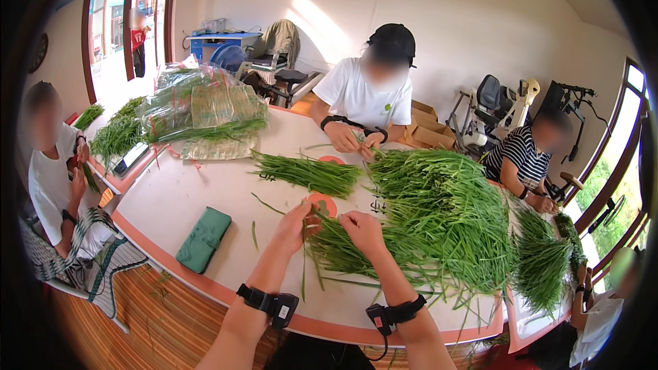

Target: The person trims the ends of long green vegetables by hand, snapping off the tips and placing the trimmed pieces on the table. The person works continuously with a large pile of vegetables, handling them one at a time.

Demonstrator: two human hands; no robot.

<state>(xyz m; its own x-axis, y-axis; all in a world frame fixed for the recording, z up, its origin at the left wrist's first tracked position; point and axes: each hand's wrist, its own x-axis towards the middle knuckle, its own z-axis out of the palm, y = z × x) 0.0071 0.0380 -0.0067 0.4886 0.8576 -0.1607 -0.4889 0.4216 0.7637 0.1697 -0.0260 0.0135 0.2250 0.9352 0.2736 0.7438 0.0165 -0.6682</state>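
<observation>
Between the fingers of my left hand (296, 227) are a few long green stalks, probably chives; some blades hang down below it. My right hand (364, 231) is just to the right, thumb and forefinger pinched on the end of a green stalk that spans the small gap between both hands. Under and beside my right hand lies a loose spread of the same green stalks (354, 254). It runs into a large heap of green stalks (442, 205) on the right. Beyond my hands, a neater bundle of green stalks (308, 172) rests on the white table (169, 195).
A green phone case (204, 240) lies left of my hands. Plastic bags of greens (200, 97) stand at the far left. Opposite, a co-worker in a black cap (390, 41) handles stalks. Other people sit left and right. More greens (540, 257) lie at the right.
</observation>
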